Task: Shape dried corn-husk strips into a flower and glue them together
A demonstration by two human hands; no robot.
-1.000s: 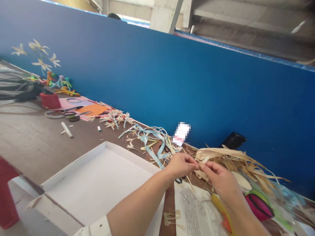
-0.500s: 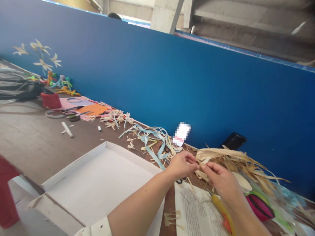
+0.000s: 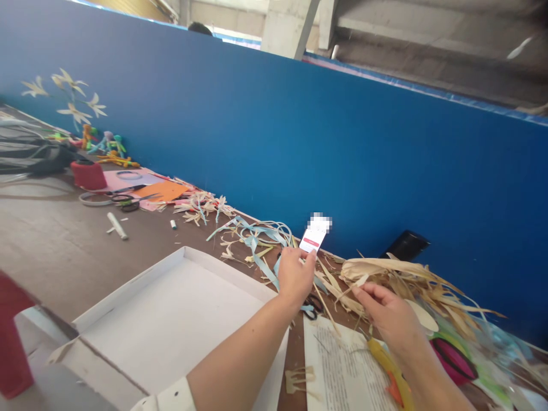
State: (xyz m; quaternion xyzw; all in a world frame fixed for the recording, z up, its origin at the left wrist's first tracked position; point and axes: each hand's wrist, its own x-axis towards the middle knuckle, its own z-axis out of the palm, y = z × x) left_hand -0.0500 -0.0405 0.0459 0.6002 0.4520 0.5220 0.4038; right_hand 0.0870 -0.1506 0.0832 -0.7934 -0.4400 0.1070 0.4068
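My right hand (image 3: 385, 311) pinches a small pale petal-like strip (image 3: 362, 281) between thumb and fingers, with a thin tan piece trailing beside it. It is in front of a bundle of dried tan husks (image 3: 385, 271). My left hand (image 3: 296, 277) reaches over the blue ribbons (image 3: 252, 242) at the lower end of a phone (image 3: 315, 235) leaning on the blue board. Its thumb and forefinger are apart, and I see nothing between them. Dark-handled scissors (image 3: 314, 306) lie just below its wrist, partly covered by scraps.
A white box lid (image 3: 184, 257) fills the front left. A printed sheet (image 3: 338, 365) and yellow-handled pliers (image 3: 381, 357) lie under my right forearm. Black scissors (image 3: 128, 202), orange paper (image 3: 162, 191) and a red thread spool (image 3: 88, 174) are farther left. The blue board (image 3: 257, 125) borders the back.
My left hand has parted from my right hand and moved left to the phone's lower edge. The right hand stays nearly in place, still pinching the pale strip.
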